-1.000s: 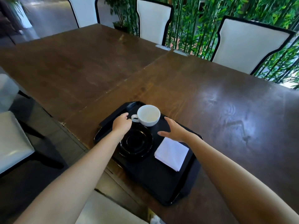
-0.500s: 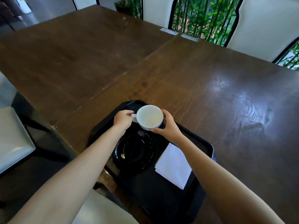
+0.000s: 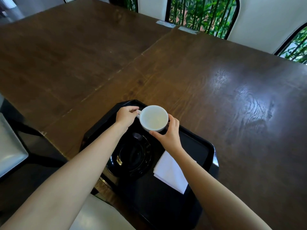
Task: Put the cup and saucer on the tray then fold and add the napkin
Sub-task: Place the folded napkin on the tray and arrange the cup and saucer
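A black tray (image 3: pixel 197 146) lies at the near edge of the wooden table. A white cup (image 3: pixel 153 117) is at the tray's far end, beyond a black saucer (image 3: pixel 131 156). Whether the cup rests on the tray or is lifted, I cannot tell. My left hand (image 3: pixel 126 116) pinches the cup's handle. My right hand (image 3: pixel 169 135) wraps the cup's right side. A folded white napkin (image 3: pixel 171 174) lies on the tray to the right of the saucer, partly under my right forearm.
The dark wooden table (image 3: pixel 216 97) stretches far ahead and to the right. White chairs (image 3: pixel 265 22) stand along its far side before green bamboo. A white seat (image 3: pixel 11 151) is at the left, another just below the tray.
My right hand moved in from beside the cup and closed on its side. My left hand shifted onto the handle. The view tilted downward and closer.
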`<move>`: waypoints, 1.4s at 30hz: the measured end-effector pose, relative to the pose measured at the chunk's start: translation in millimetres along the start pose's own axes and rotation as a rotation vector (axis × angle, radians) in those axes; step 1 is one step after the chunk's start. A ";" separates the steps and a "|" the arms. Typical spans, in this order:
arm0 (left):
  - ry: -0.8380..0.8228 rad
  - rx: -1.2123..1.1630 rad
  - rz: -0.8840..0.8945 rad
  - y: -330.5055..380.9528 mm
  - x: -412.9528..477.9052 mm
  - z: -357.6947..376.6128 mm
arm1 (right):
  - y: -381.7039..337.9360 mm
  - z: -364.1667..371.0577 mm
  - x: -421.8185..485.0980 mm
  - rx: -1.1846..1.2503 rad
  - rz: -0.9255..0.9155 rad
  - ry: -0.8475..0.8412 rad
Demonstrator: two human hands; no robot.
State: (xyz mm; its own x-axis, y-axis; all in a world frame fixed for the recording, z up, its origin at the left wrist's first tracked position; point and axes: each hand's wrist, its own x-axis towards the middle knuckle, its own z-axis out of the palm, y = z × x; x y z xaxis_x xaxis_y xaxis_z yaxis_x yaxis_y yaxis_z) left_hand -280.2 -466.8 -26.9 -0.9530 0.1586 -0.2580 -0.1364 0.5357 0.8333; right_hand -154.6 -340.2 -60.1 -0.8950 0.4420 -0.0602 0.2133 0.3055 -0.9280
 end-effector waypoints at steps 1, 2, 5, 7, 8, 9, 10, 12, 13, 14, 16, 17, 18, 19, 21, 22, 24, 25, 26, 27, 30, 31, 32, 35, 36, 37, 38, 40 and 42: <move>-0.004 0.003 0.001 0.8 1.2 0.6 | -0.1 0.3 -0.3 0.000 0.003 0.008; -0.006 0.007 0.001 1.2 2.2 1.1 | -0.4 1.2 -0.9 -0.001 0.006 0.015; -0.010 0.010 0.003 1.3 4.7 2.1 | -0.9 3.9 -2.5 -0.005 0.015 0.032; -0.016 0.008 0.007 0.6 5.4 1.9 | -0.9 4.9 -3.5 -0.006 0.020 0.034; -0.018 0.004 0.008 0.1 5.4 1.3 | -1.0 5.0 -4.1 -0.009 0.021 0.033; -0.020 -0.003 0.008 -0.1 5.1 0.4 | -1.2 4.9 -4.2 -0.012 0.022 0.031; -0.021 -0.015 0.007 -0.2 4.7 -1.0 | -1.3 4.0 -4.2 -0.016 0.024 0.023; -0.031 -0.043 -0.002 -0.7 2.4 -5.8 | -2.1 0.6 -4.6 -0.024 0.034 -0.011; -0.041 -0.048 -0.008 -1.5 0.3 -9.9 | -2.3 -1.9 -5.6 -0.027 0.046 -0.030; -0.053 -0.042 -0.012 -3.3 -2.3 -15.3 | -2.0 -4.7 -7.7 -0.030 0.062 -0.038; -0.083 0.006 -0.019 -9.8 -8.8 -30.3 | 0.2 -10.7 -16.1 -0.053 0.086 -0.008; -0.100 0.039 -0.028 -14.4 -13.2 -39.8 | 1.1 -13.8 -22.5 -0.082 0.086 0.024; -0.116 0.074 -0.040 -19.6 -18.2 -50.1 | 1.7 -16.5 -30.2 -0.129 0.070 0.055; -0.133 0.111 -0.053 -25.2 -24.2 -60.2 | 2.2 -18.5 -38.3 -0.200 0.024 0.075; -0.168 0.184 -0.079 -37.9 -39.1 -77.4 | 2.2 -18.6 -54.6 -0.389 -0.135 0.066; -0.185 0.218 -0.089 -44.8 -47.0 -83.4 | 1.4 -17.0 -61.6 -0.477 -0.212 0.040; -0.215 0.284 -0.103 -57.4 -62.4 -89.7 | -0.6 -11.3 -73.0 -0.624 -0.295 -0.053; -0.230 0.307 -0.113 -62.2 -68.4 -89.7 | -0.7 -8.3 -76.8 -0.689 -0.308 -0.116; -0.240 0.317 -0.123 -66.0 -74.4 -89.5 | -1.0 -4.9 -80.5 -0.744 -0.311 -0.181; -0.244 0.318 -0.131 -69.0 -79.1 -88.9 | -0.6 -1.7 -83.1 -0.783 -0.307 -0.238; -0.201 0.294 -0.121 -73.8 -86.1 -85.6 | 0.1 5.5 -86.5 -0.836 -0.288 -0.307; -0.180 0.290 -0.112 -74.8 -87.3 -84.8 | -0.5 6.6 -86.2 -0.841 -0.284 -0.306; -0.165 0.289 -0.105 -75.5 -87.9 -84.2 | -1.1 7.4 -86.0 -0.846 -0.284 -0.303; -0.148 0.280 -0.095 -77.5 -87.0 -84.1 | -2.9 8.3 -85.1 -0.851 -0.285 -0.309; -0.143 0.278 -0.093 -78.1 -86.2 -84.3 | -3.4 8.8 -84.8 -0.848 -0.285 -0.311; -0.140 0.277 -0.091 -78.5 -85.3 -84.7 | -3.7 9.5 -84.3 -0.844 -0.286 -0.309; -0.137 0.277 -0.091 -78.9 -84.3 -85.1 | -3.9 10.2 -84.0 -0.839 -0.286 -0.307; -0.136 0.280 -0.090 -79.8 -82.3 -85.6 | -4.4 11.3 -83.7 -0.828 -0.287 -0.301; -0.139 0.283 -0.086 -81.2 -81.2 -86.1 | -5.5 11.2 -84.7 -0.811 -0.286 -0.305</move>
State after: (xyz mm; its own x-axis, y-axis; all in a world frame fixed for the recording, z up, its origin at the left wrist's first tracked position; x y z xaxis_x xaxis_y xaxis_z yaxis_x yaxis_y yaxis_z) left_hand -215.1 -594.6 -31.5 -0.8928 0.2040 -0.4017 -0.1154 0.7583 0.6416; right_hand -84.4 -388.8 -54.1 -0.9963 0.0515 -0.0694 0.0745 0.9194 -0.3862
